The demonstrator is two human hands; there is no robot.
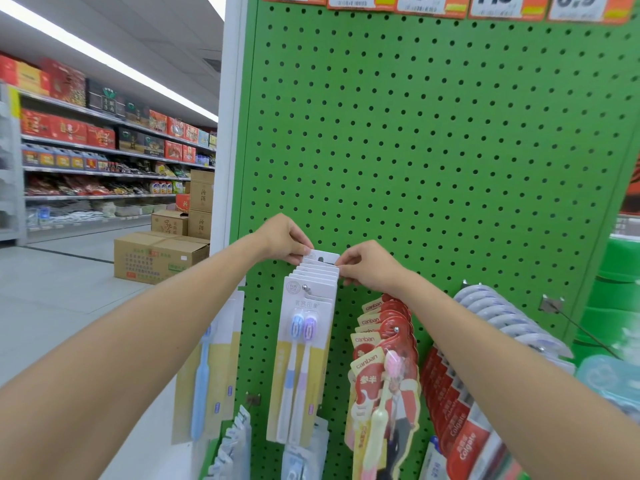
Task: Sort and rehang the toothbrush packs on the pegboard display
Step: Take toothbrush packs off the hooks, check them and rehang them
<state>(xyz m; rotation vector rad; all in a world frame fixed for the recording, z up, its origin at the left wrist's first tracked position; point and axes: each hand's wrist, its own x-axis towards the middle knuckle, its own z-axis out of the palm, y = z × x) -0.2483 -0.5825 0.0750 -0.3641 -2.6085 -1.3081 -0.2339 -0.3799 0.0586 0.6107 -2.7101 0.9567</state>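
Both hands are up at the green pegboard [433, 133]: the left hand [282, 239] pinches the left edge and the right hand [369, 263] the right edge of the rearmost toothbrush pack [323, 257]. It sits at the back of a row of packs [306, 344] hanging on one hook [305, 288], with red canban packs [382, 362] just to the right.

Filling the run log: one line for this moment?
left hand: pinching rear pack | right hand: pinching same pack | pack: at back of hook row | pegboard: upper area bare
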